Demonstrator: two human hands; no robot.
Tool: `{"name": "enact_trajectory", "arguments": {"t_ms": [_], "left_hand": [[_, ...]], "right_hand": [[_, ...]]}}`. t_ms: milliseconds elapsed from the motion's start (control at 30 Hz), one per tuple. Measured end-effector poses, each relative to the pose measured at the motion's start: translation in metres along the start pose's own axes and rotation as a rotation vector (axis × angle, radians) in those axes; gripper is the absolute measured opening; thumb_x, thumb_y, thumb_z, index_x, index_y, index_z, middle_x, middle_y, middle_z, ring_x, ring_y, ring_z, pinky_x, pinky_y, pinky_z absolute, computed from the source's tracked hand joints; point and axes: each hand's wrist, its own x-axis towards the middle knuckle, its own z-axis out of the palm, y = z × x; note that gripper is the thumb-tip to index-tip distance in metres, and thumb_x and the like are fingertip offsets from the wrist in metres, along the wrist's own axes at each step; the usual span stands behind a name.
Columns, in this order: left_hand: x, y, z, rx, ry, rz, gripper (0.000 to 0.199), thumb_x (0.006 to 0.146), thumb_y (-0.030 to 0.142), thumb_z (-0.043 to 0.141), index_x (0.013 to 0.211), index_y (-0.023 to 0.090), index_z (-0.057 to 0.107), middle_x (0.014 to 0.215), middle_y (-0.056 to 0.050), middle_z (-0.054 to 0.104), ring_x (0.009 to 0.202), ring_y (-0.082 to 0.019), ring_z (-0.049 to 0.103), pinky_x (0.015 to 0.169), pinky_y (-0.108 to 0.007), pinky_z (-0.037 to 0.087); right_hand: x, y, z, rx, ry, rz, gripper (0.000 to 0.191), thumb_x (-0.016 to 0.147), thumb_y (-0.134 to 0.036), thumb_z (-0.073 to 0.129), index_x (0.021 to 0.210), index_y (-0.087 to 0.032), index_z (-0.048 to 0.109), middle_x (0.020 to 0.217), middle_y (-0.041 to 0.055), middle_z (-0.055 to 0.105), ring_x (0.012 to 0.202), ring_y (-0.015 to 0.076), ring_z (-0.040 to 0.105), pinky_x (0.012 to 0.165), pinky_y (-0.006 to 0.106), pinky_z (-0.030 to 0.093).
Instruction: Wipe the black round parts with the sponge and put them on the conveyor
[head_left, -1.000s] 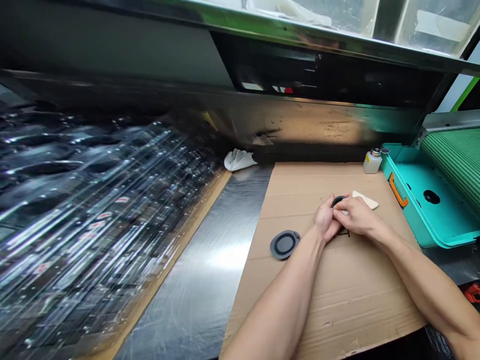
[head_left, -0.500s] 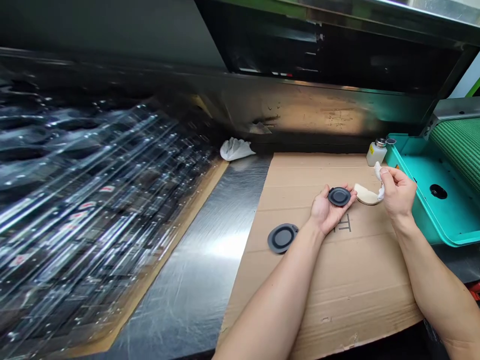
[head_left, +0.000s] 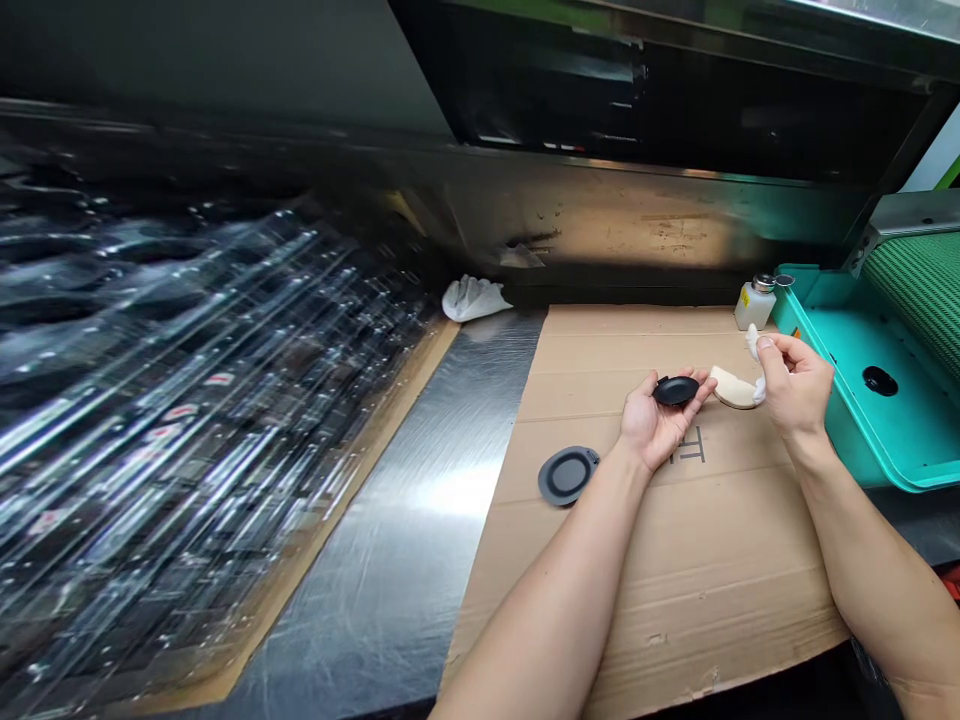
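Left fingers (head_left: 703,390) pinch black disc (head_left: 676,390); right fingers (head_left: 789,348) pinch white cloth (head_left: 752,341); yellow bottle label (head_left: 744,298) too small to read

The left hand (head_left: 660,420) is palm up, its fingers extended and thumb raised; the right hand (head_left: 796,385) has its thumb and fingertips pinched together, the other fingers curled. Both bare forearms reach in from the near edge of the cardboard sheet (head_left: 675,560), the hands well apart.

Two hands (head_left: 658,422) (head_left: 799,388), one bottle (head_left: 754,305), apparently three discs (head_left: 676,390) (head_left: 568,475) (head_left: 880,381)
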Motion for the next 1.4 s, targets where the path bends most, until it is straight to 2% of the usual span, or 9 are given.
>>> {"name": "enact_trajectory", "arguments": {"t_ms": [100,267,433,567,767,1000,1167,1267,1400], "left_hand": [[0.003,-0.002,-0.002,0.033,-0.035,0.002,0.047,0.104,0.039,0.031,0.125,0.007,0.058,0.118,-0.023,0.068,0.114,-0.031,0.068,0.082,-0.039,0.064],[0.006,-0.01,-0.002,0.173,-0.086,0.068,0.043,0.104,0.034,0.034,0.115,0.009,0.066,0.112,-0.016,0.073,0.113,-0.026,0.068,0.101,-0.042,0.055],[0.004,-0.014,-0.003,0.212,-0.126,0.118,0.04,0.104,0.031,0.034,0.111,0.011,0.069,0.109,-0.013,0.074,0.115,-0.023,0.067,0.107,-0.038,0.049],[0.006,-0.013,-0.005,0.243,-0.078,0.089,0.04,0.104,0.033,0.035,0.11,0.011,0.068,0.112,-0.016,0.073,0.114,-0.025,0.067,0.108,-0.043,0.049],[0.009,-0.009,-0.007,0.159,-0.054,0.063,0.041,0.104,0.033,0.033,0.108,0.009,0.066,0.106,-0.016,0.074,0.109,-0.025,0.07,0.099,-0.041,0.057],[0.009,0.0,-0.007,0.006,-0.052,0.018,0.048,0.104,0.041,0.03,0.13,0.008,0.053,0.131,-0.025,0.062,0.123,-0.033,0.064,0.089,-0.05,0.062],[0.004,0.001,-0.004,-0.038,-0.063,0.013,0.049,0.103,0.043,0.033,0.131,0.007,0.051,0.135,-0.028,0.058,0.128,-0.037,0.059,0.09,-0.053,0.061],[0.002,-0.001,-0.001,-0.051,-0.057,0.002,0.044,0.103,0.038,0.034,0.131,0.009,0.051,0.138,-0.026,0.057,0.132,-0.037,0.056,0.09,-0.053,0.062],[0.0,-0.004,0.0,-0.04,-0.083,-0.013,0.043,0.103,0.034,0.034,0.133,0.008,0.05,0.139,-0.025,0.056,0.131,-0.036,0.056,0.091,-0.052,0.062]], "right_hand": [[-0.01,0.002,0.005,-0.052,-0.075,-0.048,0.028,0.093,-0.04,0.055,0.091,-0.017,0.071,0.084,0.0051,0.071,0.073,0.0184,0.062,0.065,0.029,0.048],[-0.037,0.003,0.026,-0.273,-0.475,-0.393,0.021,0.096,-0.029,0.051,0.096,-0.023,0.071,0.098,0.0063,0.07,0.093,0.0227,0.062,0.088,0.034,0.047],[-0.04,0.0,0.032,-0.654,-0.456,-0.396,0.028,0.101,-0.029,0.043,0.1,-0.021,0.069,0.098,0.0101,0.067,0.094,0.0272,0.057,0.083,0.038,0.043],[-0.04,0.001,0.028,-0.542,-0.623,-0.457,0.017,0.095,-0.027,0.052,0.093,-0.024,0.068,0.099,0.0056,0.068,0.094,0.0239,0.059,0.083,0.034,0.044],[-0.032,-0.002,0.02,-0.721,-0.471,-0.296,0.025,0.097,-0.027,0.049,0.093,-0.02,0.072,0.097,0.0095,0.071,0.092,0.0247,0.062,0.077,0.033,0.041],[-0.01,-0.009,-0.026,-0.683,-0.263,-0.013,0.029,0.094,-0.04,0.052,0.087,-0.023,0.074,0.086,0.0054,0.074,0.077,0.0204,0.064,0.064,0.029,0.036],[-0.023,0.004,-0.054,-0.78,-0.346,0.049,0.029,0.093,-0.043,0.052,0.089,-0.025,0.075,0.086,0.0049,0.074,0.076,0.0223,0.064,0.062,0.03,0.036],[-0.041,0.016,-0.061,-0.822,-0.443,0.019,0.028,0.094,-0.041,0.051,0.094,-0.025,0.074,0.091,0.006,0.073,0.085,0.0254,0.065,0.069,0.032,0.041],[-0.055,0.014,-0.051,-0.711,-0.332,-0.193,0.037,0.093,-0.044,0.056,0.118,-0.02,0.068,0.121,0.0133,0.066,0.114,0.0326,0.057,0.096,0.044,0.044]]}}
